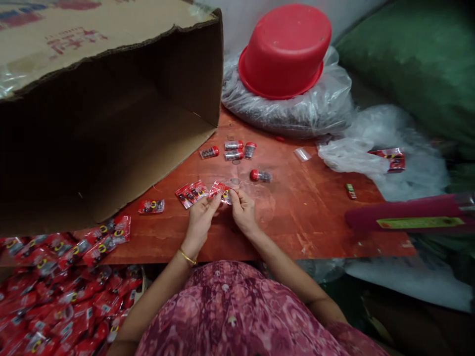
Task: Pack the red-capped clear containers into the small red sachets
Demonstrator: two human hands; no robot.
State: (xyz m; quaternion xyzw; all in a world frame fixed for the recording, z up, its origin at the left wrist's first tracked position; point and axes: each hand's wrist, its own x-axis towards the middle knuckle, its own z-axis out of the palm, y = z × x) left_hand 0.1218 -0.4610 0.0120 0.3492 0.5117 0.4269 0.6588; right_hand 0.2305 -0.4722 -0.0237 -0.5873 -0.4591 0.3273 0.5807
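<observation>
Between my left hand and my right hand is a small red printed packet, pinched by the fingers of both over the red-brown table. Just left of it, several similar red packets lie overlapped, close to my left fingertips. One more red packet rests farther left. Beyond my hands are several small clear tubes with red caps and dark contents, among them a single tube nearest my right hand and a grouped tube farther back.
A large open cardboard box stands at the left. Below it is a heap of filled red packets. At the back, an upturned red basin sits on a plastic-wrapped bundle. Plastic bags and a dark pink object are at the right.
</observation>
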